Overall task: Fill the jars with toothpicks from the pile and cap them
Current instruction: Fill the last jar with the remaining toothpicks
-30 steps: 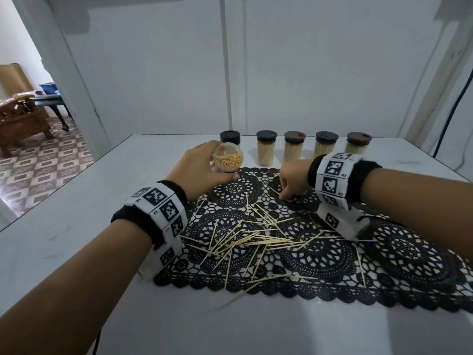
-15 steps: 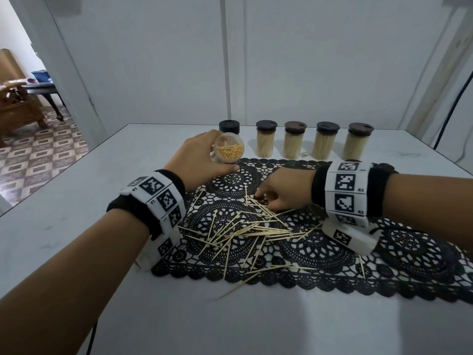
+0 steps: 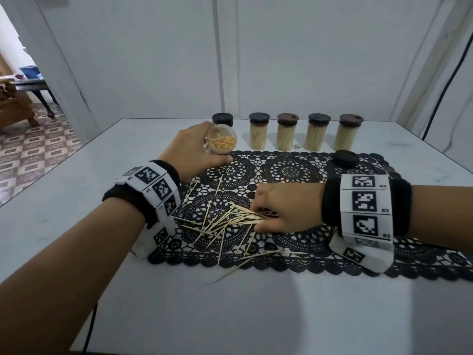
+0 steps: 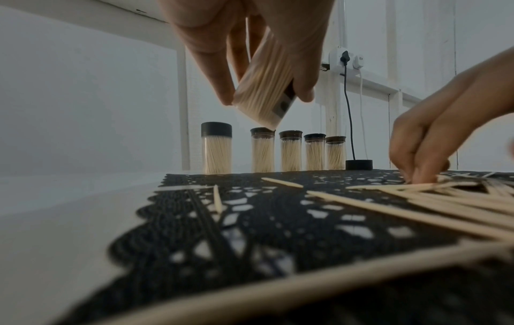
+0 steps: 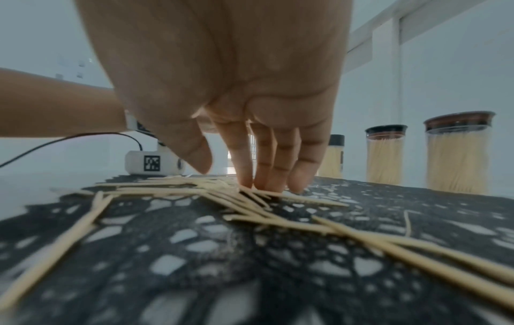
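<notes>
while tilted, open jar [image 3: 222,141] part full, toothpicks [image 3: 225,222] scattered.

A: You've got pale bare-wood toothpicks [image 3: 230,221] on a black openwork lace mat [image 3: 291,170], matt.
B: Your open jar [image 3: 222,141]?
A: Clear glossy plastic; loose cap [image 3: 344,159] matt dark plastic. White table [image 3: 64,190], smooth, slight sheen.

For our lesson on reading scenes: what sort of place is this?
Likely a home: a lace mat on a white table, and a doorway showing patterned floor tiles and wooden furniture.
</notes>
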A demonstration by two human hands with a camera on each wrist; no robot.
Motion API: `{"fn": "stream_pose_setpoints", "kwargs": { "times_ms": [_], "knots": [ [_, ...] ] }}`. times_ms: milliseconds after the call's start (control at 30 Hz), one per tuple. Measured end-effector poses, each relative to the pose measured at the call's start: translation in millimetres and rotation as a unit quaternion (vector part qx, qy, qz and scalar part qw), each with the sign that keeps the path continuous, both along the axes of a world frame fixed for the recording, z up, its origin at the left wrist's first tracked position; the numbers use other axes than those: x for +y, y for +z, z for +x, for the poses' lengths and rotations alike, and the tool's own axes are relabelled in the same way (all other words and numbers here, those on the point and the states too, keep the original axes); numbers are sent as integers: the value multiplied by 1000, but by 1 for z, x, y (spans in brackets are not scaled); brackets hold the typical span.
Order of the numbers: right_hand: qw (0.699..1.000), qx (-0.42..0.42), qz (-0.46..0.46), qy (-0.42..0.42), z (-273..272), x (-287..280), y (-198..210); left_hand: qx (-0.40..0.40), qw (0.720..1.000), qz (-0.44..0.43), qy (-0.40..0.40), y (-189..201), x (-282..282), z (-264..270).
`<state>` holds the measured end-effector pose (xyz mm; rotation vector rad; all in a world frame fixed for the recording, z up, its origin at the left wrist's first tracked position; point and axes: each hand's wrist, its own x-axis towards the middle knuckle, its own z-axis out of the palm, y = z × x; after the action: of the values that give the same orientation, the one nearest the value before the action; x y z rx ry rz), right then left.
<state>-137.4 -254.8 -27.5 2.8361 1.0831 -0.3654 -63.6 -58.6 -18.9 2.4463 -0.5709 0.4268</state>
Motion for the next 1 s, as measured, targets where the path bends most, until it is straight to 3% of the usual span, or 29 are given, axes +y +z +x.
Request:
{"fn": "stream_pose_setpoints", "kwargs": {
  "times_ms": [367,533,833,1000],
  "knots": [
    [999,-24,29,-17,7,11,1,4,1000,-5,-3,0,0,-1],
    [998,-62,-20,0,4,20,2,6,1000,-8,-5,0,1,-1],
    [994,-50,-93,6,7,33,4,5,1000,-3,-5,1,0,-3],
    [999,-15,-26,-11,8,23,8,2,1000,-1,-5,0,0,-3]
  ]
}}
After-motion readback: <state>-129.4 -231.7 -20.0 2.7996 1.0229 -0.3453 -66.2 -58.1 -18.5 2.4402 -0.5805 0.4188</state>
